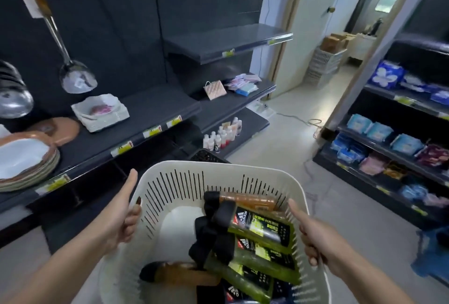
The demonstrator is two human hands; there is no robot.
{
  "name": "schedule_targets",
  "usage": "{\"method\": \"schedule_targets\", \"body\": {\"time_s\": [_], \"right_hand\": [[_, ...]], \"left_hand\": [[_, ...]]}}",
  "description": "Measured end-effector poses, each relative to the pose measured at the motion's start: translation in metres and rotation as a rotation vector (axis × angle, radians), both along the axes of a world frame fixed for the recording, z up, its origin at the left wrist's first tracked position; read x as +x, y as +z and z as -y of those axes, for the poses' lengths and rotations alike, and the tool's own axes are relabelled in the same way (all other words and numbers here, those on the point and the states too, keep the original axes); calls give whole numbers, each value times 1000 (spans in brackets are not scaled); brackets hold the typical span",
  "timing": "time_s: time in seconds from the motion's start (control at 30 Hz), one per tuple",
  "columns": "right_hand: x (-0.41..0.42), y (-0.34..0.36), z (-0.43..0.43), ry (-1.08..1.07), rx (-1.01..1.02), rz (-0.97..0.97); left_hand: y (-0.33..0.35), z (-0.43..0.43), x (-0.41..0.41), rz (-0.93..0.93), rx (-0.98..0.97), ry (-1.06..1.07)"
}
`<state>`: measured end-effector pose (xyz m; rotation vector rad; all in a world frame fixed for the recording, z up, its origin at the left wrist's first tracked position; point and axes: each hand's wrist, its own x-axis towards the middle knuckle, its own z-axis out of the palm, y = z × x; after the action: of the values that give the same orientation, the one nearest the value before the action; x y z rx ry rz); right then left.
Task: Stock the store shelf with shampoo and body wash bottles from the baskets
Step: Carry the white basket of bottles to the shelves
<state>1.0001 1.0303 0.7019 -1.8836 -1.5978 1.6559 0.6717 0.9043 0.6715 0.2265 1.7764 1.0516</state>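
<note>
Basket: cream plastic basket w/ slotted walls [218, 166], held in front of the person, in the aisle betw. two shelf units.
L hand [121, 217]: grips the basket's left rim; fingers curl over the edge, thumb lies straight along the outside.
R hand [320, 243]: grips the right rim the same way; fingers wrap the edge, thumb points fwd along the rim.
Green bottles: flat green-and-black bottles w/ black caps [263, 229], several lying stacked on their sides in the basket's right half, caps toward the centre.
Amber bottles: one brown-orange bottle [246, 199] lies by the far wall behind the green ones; a second, w/ dark cap [181, 275], lies at the near side.
Shelf unit, left: dark metal store shelf [145, 114] w/ yellow price tags on its front edge, beside and beyond the basket.
On left shelf: stack of white-and-brown plates [24, 158]; stack of white square dishes [102, 112]; steel ladle [77, 78] hanging above them.
Further along: pink quilted pouch [216, 90] on the mid level; group of small white-capped bottles [222, 135] upright on the bottom level.
Floor: black slotted crate [206, 156] just beyond the basket's far rim, mostly hidden.
Shelf unit, right: dark shelving [388, 150] holding blue, pink and purple soft packs.
</note>
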Motion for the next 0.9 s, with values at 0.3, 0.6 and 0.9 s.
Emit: {"method": "schedule_targets", "body": {"time_s": [0.3, 0.6, 0.9], "right_hand": [[-82, -25, -176, 406, -20, 58], [-171, -58, -306, 680, -24, 94], [-259, -90, -374, 731, 49, 103]], "left_hand": [[-18, -34, 3, 43, -62, 368], [-35, -107, 8, -1, -62, 678], [-53, -167, -30, -94, -74, 804]]}}
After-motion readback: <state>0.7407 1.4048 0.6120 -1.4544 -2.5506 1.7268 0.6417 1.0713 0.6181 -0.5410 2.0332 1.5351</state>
